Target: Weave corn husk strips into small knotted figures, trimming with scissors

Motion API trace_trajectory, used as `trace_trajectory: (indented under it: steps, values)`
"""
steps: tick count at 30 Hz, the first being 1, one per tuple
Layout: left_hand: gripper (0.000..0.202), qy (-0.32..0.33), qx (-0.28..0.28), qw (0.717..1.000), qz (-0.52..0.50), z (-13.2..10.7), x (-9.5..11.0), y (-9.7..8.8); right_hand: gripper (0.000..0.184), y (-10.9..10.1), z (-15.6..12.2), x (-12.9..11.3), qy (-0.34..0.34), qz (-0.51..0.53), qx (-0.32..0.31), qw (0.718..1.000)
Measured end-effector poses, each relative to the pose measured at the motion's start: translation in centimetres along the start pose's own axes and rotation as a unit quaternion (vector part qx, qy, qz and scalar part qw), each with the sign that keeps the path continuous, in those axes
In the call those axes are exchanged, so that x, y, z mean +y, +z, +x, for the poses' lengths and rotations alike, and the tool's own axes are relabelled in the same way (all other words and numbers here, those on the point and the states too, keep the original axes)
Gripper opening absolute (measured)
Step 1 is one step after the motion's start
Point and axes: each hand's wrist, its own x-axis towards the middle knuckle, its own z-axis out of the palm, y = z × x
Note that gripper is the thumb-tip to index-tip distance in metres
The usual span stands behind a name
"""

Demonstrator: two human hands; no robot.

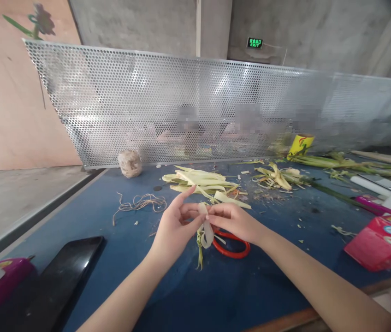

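Note:
Near the middle of the table, my left hand [178,221] pinches a pale looped strip of corn husk [207,234] between thumb and fingers. My right hand [235,221] grips the same strip from the other side, so the fingertips of both hands nearly meet. Below the left fingers hangs a small green knotted husk piece [200,249] with a frayed lower end. Red-handled scissors [233,249] lie on the table under my right hand; their blades are hidden. Just beyond my fingers rests a pile of pale green corn husks [202,180].
A perforated metal screen [112,106] borders the far side of the blue table [174,295]. Left are a twine ball [129,163], loose twine [140,202] and a black phone [67,272]. Right are husk scraps [278,177], a yellow roll [300,145] and a red packet [382,242].

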Motion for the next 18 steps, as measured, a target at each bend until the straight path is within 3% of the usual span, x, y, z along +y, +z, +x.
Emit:
trace_trajectory:
  steps: [8,18]
  values:
    - [0.081,0.037,-0.012,0.999,0.012,-0.39,-0.24,0.1,0.009,0.15,-0.09,-0.39,-0.068,-0.078,0.088,0.991]
    - [0.078,0.054,-0.008,0.997,0.063,-0.79,-0.06,0.11,0.007,0.25,-0.14,-0.49,-0.073,0.041,0.094,0.992]
